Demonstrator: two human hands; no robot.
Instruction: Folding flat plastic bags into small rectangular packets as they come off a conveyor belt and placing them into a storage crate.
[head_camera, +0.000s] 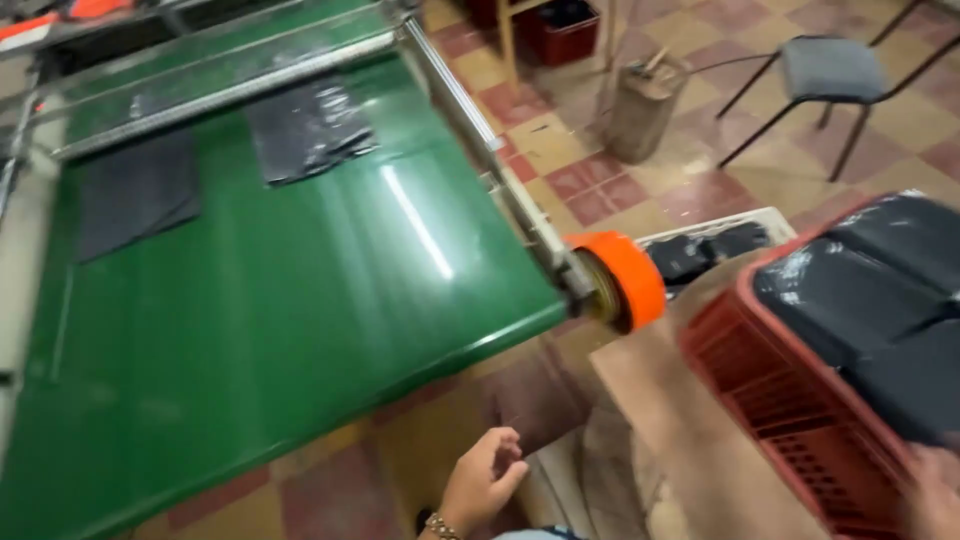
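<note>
Bright overhead glare streaks the green belt (300, 300); right edge motion-blurred

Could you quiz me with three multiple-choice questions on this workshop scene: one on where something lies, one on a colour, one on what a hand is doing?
1. Where do the flat black plastic sheets lie?
A) on the wide green conveyor belt
B) on the chair
C) on the floor

2. What colour is the round cap at the belt roller's end?
A) blue
B) orange
C) white

3. The left hand is
A) gripping a sheet
B) pressing the belt
C) open, holding nothing

Answers: A, they rest on the belt's far part; B, it is bright orange; C, its fingers curl loosely on air.
</note>
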